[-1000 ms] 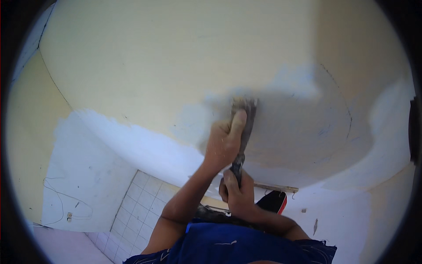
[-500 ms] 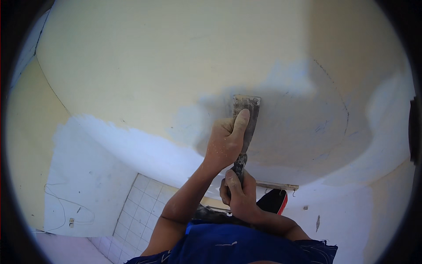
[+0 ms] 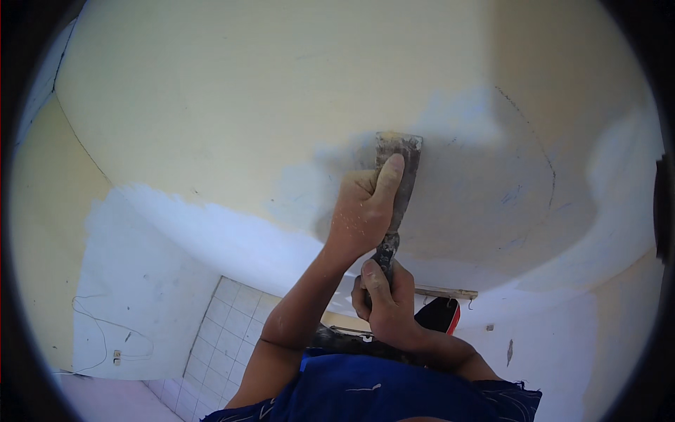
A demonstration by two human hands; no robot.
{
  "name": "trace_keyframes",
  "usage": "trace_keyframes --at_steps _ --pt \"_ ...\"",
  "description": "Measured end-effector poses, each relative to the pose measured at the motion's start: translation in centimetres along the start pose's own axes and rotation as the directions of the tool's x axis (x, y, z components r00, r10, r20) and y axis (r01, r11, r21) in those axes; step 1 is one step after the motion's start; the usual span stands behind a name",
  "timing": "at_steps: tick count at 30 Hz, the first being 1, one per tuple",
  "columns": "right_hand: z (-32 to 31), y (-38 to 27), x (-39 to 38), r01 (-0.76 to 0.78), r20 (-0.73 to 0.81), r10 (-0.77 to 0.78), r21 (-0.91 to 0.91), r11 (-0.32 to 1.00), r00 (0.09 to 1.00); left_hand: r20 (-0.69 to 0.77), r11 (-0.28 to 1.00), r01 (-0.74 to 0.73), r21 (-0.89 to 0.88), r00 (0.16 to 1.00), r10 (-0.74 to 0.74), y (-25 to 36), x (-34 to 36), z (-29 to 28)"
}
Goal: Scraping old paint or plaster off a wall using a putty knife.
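Note:
A putty knife [image 3: 406,190] with a dirty, spattered metal blade and dark handle stands blade-up against the wall. My left hand [image 3: 362,211] grips its blade, thumb laid along the metal and the other fingers behind it. Lower down, my right hand [image 3: 389,302] is wrapped round the handle. Both hands carry pale dust. The blade's top edge meets the wall [image 3: 246,91] where yellowish paint borders a bluish-white patch [image 3: 457,116]. Shadow from my arms and head falls over the patch to the right.
A wooden hook rail [image 3: 450,292] is fixed on the wall below, with a black and red item [image 3: 439,314] by it. White tiles [image 3: 225,330], a loose cable [image 3: 105,323] and a wall socket [image 3: 117,356] are at lower left. A dark object [image 3: 662,211] edges the right side.
Both hands and the putty knife have moved a little up the wall and slightly right. The grip of each hand stays the same.

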State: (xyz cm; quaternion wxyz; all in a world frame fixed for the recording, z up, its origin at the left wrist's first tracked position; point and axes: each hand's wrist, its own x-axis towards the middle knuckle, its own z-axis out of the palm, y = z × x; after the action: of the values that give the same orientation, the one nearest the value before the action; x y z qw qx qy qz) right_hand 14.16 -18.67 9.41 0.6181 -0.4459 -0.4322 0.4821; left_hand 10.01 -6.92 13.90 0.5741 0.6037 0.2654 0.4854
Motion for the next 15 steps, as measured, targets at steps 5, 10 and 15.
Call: trace_keyframes --at_steps 5,10,15 --pt "-0.7 1.1 -0.1 0.032 0.032 -0.032 -0.009 0.999 0.999 -0.026 0.999 -0.028 0.034 0.999 0.029 -0.5 -0.6 0.5" --pt "-1.1 0.7 0.3 -0.003 -0.004 0.003 -0.022 1.0 1.0 -0.011 1.0 -0.014 0.016 1.0 0.014 -0.8 0.1 0.6" --pt "-0.8 -0.1 0.2 0.017 0.033 -0.018 0.027 0.999 0.999 0.001 0.999 -0.033 -0.012 0.999 0.033 0.8 -0.1 0.8"
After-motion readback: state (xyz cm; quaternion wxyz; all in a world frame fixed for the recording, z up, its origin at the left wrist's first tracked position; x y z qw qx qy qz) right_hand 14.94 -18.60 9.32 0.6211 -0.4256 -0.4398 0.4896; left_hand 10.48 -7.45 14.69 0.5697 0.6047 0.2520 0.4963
